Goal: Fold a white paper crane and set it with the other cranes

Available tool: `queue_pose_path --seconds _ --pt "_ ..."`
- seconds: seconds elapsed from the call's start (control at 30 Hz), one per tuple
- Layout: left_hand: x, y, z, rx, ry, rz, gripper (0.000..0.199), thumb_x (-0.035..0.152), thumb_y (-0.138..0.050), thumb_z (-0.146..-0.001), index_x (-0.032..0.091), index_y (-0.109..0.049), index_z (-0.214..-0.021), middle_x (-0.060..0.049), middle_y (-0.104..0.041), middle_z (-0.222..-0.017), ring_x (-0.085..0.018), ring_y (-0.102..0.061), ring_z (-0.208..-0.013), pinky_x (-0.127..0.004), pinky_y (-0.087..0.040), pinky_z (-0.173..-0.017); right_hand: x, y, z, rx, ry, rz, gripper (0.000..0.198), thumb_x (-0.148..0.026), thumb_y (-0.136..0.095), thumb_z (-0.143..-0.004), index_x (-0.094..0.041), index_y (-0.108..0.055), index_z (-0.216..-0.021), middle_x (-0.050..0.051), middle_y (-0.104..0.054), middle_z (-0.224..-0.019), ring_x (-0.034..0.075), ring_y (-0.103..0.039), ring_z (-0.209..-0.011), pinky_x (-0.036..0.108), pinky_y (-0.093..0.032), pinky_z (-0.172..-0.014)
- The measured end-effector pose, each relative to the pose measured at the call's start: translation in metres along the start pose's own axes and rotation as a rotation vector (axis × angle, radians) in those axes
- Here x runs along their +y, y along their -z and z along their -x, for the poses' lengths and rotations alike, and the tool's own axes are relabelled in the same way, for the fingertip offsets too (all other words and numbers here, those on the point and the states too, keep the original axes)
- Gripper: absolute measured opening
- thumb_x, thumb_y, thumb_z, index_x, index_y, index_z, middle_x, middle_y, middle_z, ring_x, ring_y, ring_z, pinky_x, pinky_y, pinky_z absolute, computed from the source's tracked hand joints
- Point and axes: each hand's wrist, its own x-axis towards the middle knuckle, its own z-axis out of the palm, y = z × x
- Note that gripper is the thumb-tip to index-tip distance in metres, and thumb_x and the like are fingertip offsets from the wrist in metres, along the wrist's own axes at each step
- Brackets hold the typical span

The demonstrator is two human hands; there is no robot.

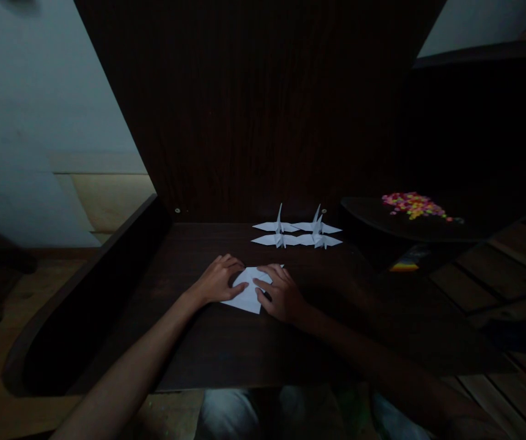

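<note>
A sheet of white paper (pixel 248 296), with fold lines faintly showing, lies on the dark wooden desk. My left hand (pixel 220 280) rests on its left side, thumb and fingers apart and laid on the paper. Over the right side is my right hand (pixel 281 293), its fingers spread and touching the paper, with the thumb bent near the lower edge. Both hands press from above and neither lifts the sheet. Just beyond stand several folded white paper cranes (pixel 278 239) in two rows, their wings pointing sideways.
A raised side wall (pixel 84 293) borders the desk (pixel 208 360) on the left, and a tall dark panel (pixel 253 110) rises behind. On a curved shelf (pixel 363 214) to the right sits a pile of small colourful pieces (pixel 413 205). A rainbow-coloured item (pixel 404 267) shows below it.
</note>
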Motion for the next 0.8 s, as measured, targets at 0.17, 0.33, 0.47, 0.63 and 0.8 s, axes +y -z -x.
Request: queue_pose_path --seconds 0.17,0.33,0.47,0.63,0.8 --pt "-0.003 -0.005 0.0 0.015 0.004 0.037 0.034 0.043 -0.058 -0.084 0.019 -0.061 -0.108 -0.008 -0.064 -0.109 -0.026 -0.055 -0.105 -0.045 -0.037 -0.098 0.004 -0.001 -0.002 -0.005 -0.019 -0.044 0.032 -0.024 -0.055 -0.086 -0.015 -0.063 -0.115 0.015 -0.057 -0.118 0.028 -0.049 -0.107 0.045 -0.043 -0.091" --pt "-0.001 -0.006 -0.002 0.008 -0.018 0.082 0.032 0.038 -0.055 -0.087 0.018 -0.059 -0.112 -0.008 -0.065 -0.108 -0.025 -0.055 -0.102 -0.043 -0.039 -0.096 0.006 0.003 -0.01 -0.026 -0.166 -0.158 0.044 -0.02 -0.061 -0.078 -0.015 -0.054 -0.122 0.012 -0.054 -0.114 0.024 -0.051 -0.105 0.038 -0.047 -0.093" --pt "0.004 -0.007 -0.003 0.004 -0.033 0.101 0.031 0.035 -0.051 -0.09 0.019 -0.058 -0.115 -0.009 -0.065 -0.108 -0.025 -0.055 -0.102 -0.042 -0.04 -0.093 0.01 0.007 -0.014 -0.095 -0.259 -0.18 0.045 -0.026 -0.062 -0.08 -0.021 -0.052 -0.123 0.008 -0.054 -0.113 0.02 -0.057 -0.1 0.034 -0.049 -0.088" --pt "0.006 -0.013 -0.004 0.023 -0.043 0.092 0.032 0.03 -0.049 -0.091 0.021 -0.056 -0.121 -0.008 -0.065 -0.113 -0.024 -0.056 -0.105 -0.045 -0.035 -0.099 0.023 0.009 -0.025 -0.16 -0.233 -0.186 0.034 -0.025 -0.064 -0.08 -0.022 -0.06 -0.114 0.005 -0.06 -0.107 0.018 -0.061 -0.094 0.031 -0.048 -0.085" --pt "0.002 -0.018 -0.003 0.03 -0.026 0.184 0.038 0.026 -0.049 -0.091 0.02 -0.05 -0.128 -0.009 -0.062 -0.119 -0.022 -0.057 -0.108 -0.037 -0.045 -0.094 0.035 0.01 -0.038 -0.235 -0.191 -0.207 0.017 -0.025 -0.064 -0.082 -0.019 -0.069 -0.098 0.005 -0.066 -0.095 0.018 -0.063 -0.089 0.029 -0.047 -0.079"
